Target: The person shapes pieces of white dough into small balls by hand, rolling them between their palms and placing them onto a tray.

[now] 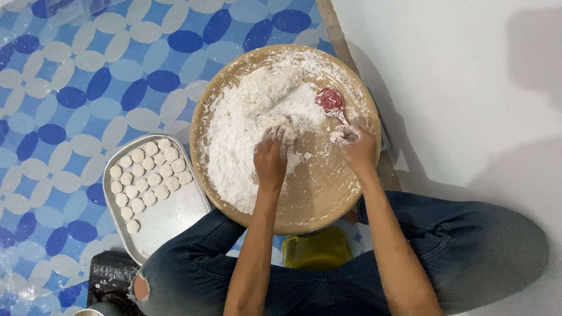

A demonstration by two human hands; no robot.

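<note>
The left hand (270, 157) lies palm down with its fingers curled into the near edge of a heap of white flour (246, 131), pressing on a floured lump rather than closing round anything; whether it grips a piece underneath cannot be told. The right hand (355, 143), dusted white, is closed round the handle of a red scoop (331, 100), whose bowl points away from the body and rests on the flour, probably kept there so more can be pulled in. Beyond the left hand's fingers, a long floured roll of dough (266, 88) lies across the far side of the heap. All this sits on a broad round wooden tray (328, 193), held low between the person's knees in blue jeans (468, 246). To the left, on the blue patterned mat (70, 88), a metal tray (175, 216) carries rows of small white discs (146, 175), within easy reach. A yellow container (316, 248) peeks from under the wooden tray.
</note>
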